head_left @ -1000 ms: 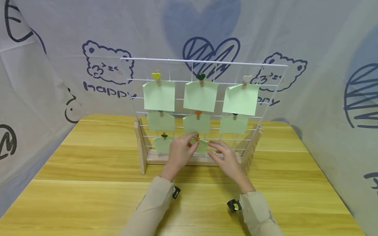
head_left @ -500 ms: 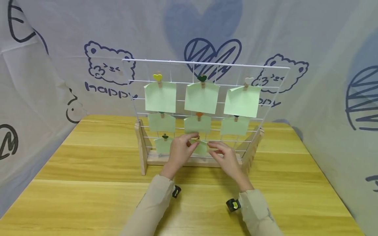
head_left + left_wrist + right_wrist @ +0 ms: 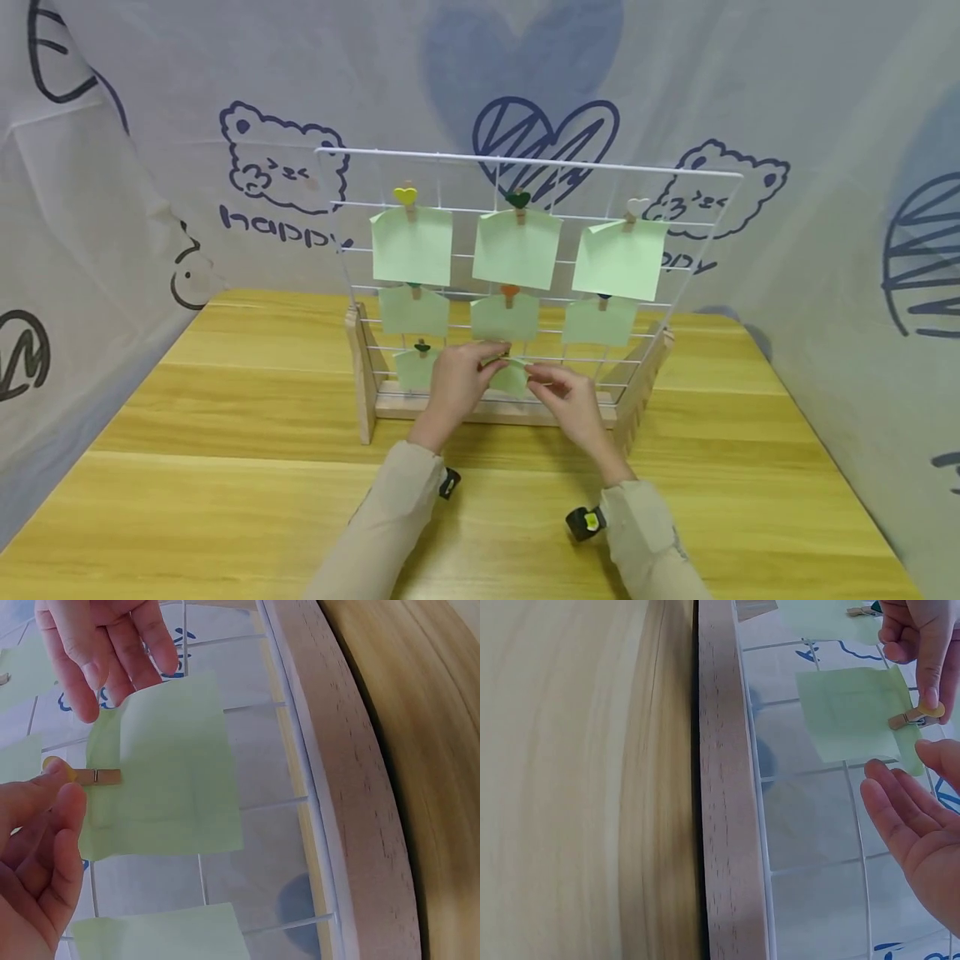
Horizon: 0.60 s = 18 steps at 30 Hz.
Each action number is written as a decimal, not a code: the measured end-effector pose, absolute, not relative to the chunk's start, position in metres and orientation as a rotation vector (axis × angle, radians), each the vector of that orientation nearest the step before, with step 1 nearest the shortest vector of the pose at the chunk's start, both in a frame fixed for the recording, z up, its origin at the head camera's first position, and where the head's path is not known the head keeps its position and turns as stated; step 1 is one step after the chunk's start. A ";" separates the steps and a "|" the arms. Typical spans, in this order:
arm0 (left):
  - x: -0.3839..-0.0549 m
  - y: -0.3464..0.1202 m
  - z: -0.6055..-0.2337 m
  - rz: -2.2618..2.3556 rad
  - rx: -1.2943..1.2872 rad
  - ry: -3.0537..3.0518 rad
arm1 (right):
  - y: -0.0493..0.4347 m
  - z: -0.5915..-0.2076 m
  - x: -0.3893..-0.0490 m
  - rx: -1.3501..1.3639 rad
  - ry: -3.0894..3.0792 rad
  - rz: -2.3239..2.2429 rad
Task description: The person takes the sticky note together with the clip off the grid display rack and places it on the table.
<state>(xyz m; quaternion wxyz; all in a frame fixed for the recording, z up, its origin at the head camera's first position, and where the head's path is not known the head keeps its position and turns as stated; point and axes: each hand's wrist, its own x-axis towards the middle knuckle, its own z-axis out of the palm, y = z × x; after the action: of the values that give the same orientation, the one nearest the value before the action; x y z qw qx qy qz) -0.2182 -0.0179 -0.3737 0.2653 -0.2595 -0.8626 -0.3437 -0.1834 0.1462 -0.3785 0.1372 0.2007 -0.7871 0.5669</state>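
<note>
- Lower centre of the head view: the pale green note (image 3: 510, 381) sits in the bottom row of the white wire grid (image 3: 615, 168), between your two hands.
- Your left hand (image 3: 456, 387) pinches the tail of a small wooden clothespin (image 3: 106, 777), thumb on its yellow head (image 3: 49, 761). The clip lies over the note's curled top edge; whether it also bites a wire, you cannot tell from here.
- Your right hand (image 3: 573, 408) is at the note's right edge, fingers loosely extended and spaced in the right wrist view. They hold nothing you could be sure of; contact with the paper is unclear.
- Handling, note: probably very light, thin and soft, quick to curl or crease. Best steadied lightly by its right edge or upper right corner, without tugging.
- Handling, clothespin: likely light and hard, with a springy bite. The tail behind the yellow head looks the right hold; the small head could slip or twist under a fingertip.
- Lower left of centre: another green note (image 3: 412, 371) hangs under a dark green clip (image 3: 422, 346).
- Below: the stand's wooden crossbar (image 3: 495, 410), on the wood-grain table (image 3: 247, 517). The grid's wires look thin; a hard push might rock it.
</note>
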 end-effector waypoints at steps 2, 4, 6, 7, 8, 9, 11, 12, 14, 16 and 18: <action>-0.218 -0.018 -0.373 -0.889 -0.697 -2.345 | 0.146 -0.379 -0.183 0.562 -2.286 1.660; -0.217 -0.018 -0.372 -0.879 -0.696 -2.354 | 0.146 -0.381 -0.184 0.558 -2.284 1.684; -0.216 -0.018 -0.371 -0.892 -0.690 -2.358 | 0.146 -0.381 -0.185 0.560 -2.284 1.703; -0.216 -0.018 -0.371 -0.909 -0.690 -2.358 | 0.146 -0.381 -0.185 0.560 -2.285 1.712; -0.215 -0.018 -0.371 -0.938 -0.688 -2.359 | 0.146 -0.381 -0.185 0.558 -2.286 1.721; -0.215 -0.018 -0.372 -0.971 -0.684 -2.358 | 0.146 -0.381 -0.185 0.554 -2.289 1.728; -0.214 -0.018 -0.374 -1.028 -0.677 -2.347 | 0.146 -0.381 -0.185 0.543 -2.294 1.744; -0.214 -0.018 -0.375 -1.057 -0.675 -2.333 | 0.146 -0.382 -0.185 0.538 -2.295 1.748; -0.215 -0.018 -0.378 -1.113 -0.673 -2.292 | 0.146 -0.382 -0.186 0.529 -2.289 1.764; -0.216 -0.018 -0.381 -1.162 -0.679 -2.240 | 0.146 -0.383 -0.187 0.521 -2.271 1.788; -0.217 -0.017 -0.383 -1.213 -0.683 -2.191 | 0.145 -0.383 -0.187 0.513 -2.249 1.814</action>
<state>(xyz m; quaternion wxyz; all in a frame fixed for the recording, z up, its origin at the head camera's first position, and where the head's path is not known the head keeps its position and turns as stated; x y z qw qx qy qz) -0.2165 -0.0173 -0.3833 0.2694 -0.2533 -0.8129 -0.4500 -0.1872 0.1453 -0.3831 0.1032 0.1738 -0.7623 0.6149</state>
